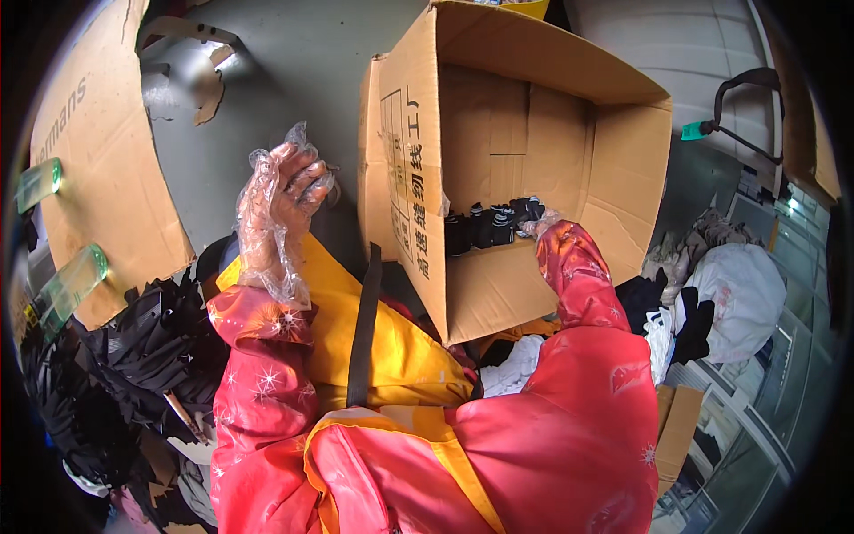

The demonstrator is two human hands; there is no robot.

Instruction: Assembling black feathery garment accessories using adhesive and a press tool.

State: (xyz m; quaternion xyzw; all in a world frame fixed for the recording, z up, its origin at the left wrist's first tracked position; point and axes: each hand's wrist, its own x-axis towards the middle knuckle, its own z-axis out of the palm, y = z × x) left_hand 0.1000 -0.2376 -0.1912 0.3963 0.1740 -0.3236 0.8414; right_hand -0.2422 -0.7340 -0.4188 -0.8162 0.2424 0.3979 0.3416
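My left hand (277,209), in a clear plastic glove, is raised to the left of an upturned-sided cardboard box (516,298). Its fingers are loosely bent and apart, and I see nothing in them. Inside the box my right hand (544,222), also gloved in clear plastic, is at the right end of a row of black socks (489,226) with small white marks. Its fingers close on the end bundle, though the sleeve hides part of the hand. The box lies with its opening toward me, the row resting along its inner left side.
Another cardboard sheet or box (107,178) stands at the left, with green-tinted clear bottles (76,283) by it. Black textile bundles (151,343) are heaped at lower left. A white sack (738,298) and loose dark socks (696,327) are at right. A black strap (363,329) hangs before my yellow apron.
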